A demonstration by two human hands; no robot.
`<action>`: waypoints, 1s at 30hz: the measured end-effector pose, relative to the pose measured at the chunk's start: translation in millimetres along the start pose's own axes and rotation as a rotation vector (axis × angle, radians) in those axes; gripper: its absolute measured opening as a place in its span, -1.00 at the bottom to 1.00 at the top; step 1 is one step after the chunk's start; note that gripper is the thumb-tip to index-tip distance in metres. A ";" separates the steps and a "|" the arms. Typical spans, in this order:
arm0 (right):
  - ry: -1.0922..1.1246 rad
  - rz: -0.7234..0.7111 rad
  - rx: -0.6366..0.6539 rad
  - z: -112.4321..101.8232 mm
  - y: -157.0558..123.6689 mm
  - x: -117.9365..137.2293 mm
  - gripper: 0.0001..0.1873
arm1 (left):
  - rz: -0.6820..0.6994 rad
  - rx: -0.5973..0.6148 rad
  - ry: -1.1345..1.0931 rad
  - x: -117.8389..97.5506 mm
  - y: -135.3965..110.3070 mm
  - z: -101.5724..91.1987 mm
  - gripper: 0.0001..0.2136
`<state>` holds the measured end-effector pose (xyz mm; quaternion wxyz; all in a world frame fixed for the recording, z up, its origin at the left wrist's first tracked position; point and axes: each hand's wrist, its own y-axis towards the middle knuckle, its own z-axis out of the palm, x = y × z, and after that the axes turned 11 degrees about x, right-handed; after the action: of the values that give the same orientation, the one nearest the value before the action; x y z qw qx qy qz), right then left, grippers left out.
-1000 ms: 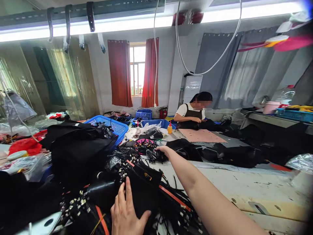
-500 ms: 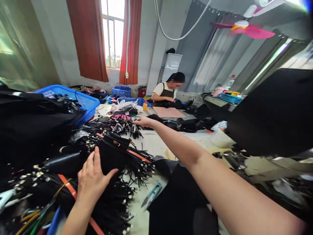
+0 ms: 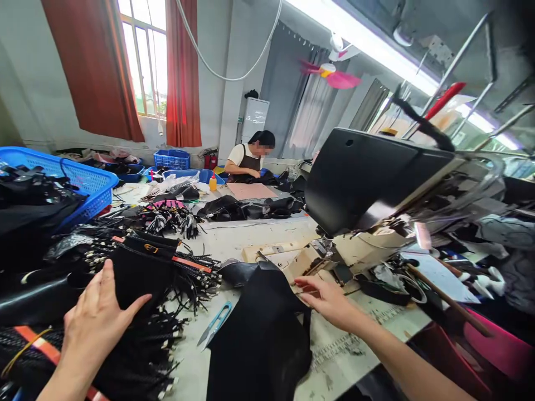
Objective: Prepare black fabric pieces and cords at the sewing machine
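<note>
My left hand [image 3: 94, 322] lies flat with fingers apart on a heap of black zipper strips [image 3: 142, 284] bound with an orange band, at the lower left. My right hand [image 3: 330, 301] hovers with fingers stretched out beside a black fabric piece [image 3: 261, 334] that lies on the worktable [image 3: 234, 239], just in front of a sewing machine [image 3: 368, 184]. It holds nothing that I can see. Small blue thread snips [image 3: 215, 324] rest on the table between the two hands.
A blue basket [image 3: 83, 178] piled with black material stands at the far left. More zipper bundles [image 3: 173, 220] lie farther back. A co-worker [image 3: 251, 161] sits at the far end over a pink board [image 3: 249, 191]. Clutter fills the right side.
My right arm has pulled back from the far zipper bundles to the black fabric by the sewing machine. The view swung right. My left hand stayed on the heap.
</note>
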<state>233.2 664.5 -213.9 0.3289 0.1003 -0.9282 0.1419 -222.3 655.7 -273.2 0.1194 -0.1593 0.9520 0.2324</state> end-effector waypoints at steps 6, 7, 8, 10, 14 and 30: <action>-0.196 -0.267 0.062 23.4 -7.8 -4.3 -0.27 | -0.030 0.128 0.023 -10.2 -1.8 -15.8 -0.07; -0.238 -0.325 0.017 28.8 -5.1 -4.5 -0.34 | -0.040 0.141 0.031 -11.3 -1.6 -17.7 -0.06; -0.265 -0.380 -0.030 33.5 -1.9 -6.0 -0.37 | -0.049 0.151 0.035 -12.2 -1.2 -19.0 -0.07; -0.254 -0.470 -0.152 39.4 3.3 -12.2 -0.40 | -0.064 0.156 0.034 -12.6 -0.3 -19.3 -0.08; -0.058 -0.476 -0.428 35.1 -1.0 -26.2 -0.55 | -0.053 0.154 0.030 -8.1 2.1 -13.9 -0.08; 0.739 -0.121 -0.411 28.1 -20.7 -55.3 -0.44 | 0.032 0.007 0.096 10.7 4.0 7.0 -0.12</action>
<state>264.8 640.9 -266.0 0.6603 0.0292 -0.7494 -0.0392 -232.5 659.8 -280.9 0.0704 -0.1543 0.9599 0.2230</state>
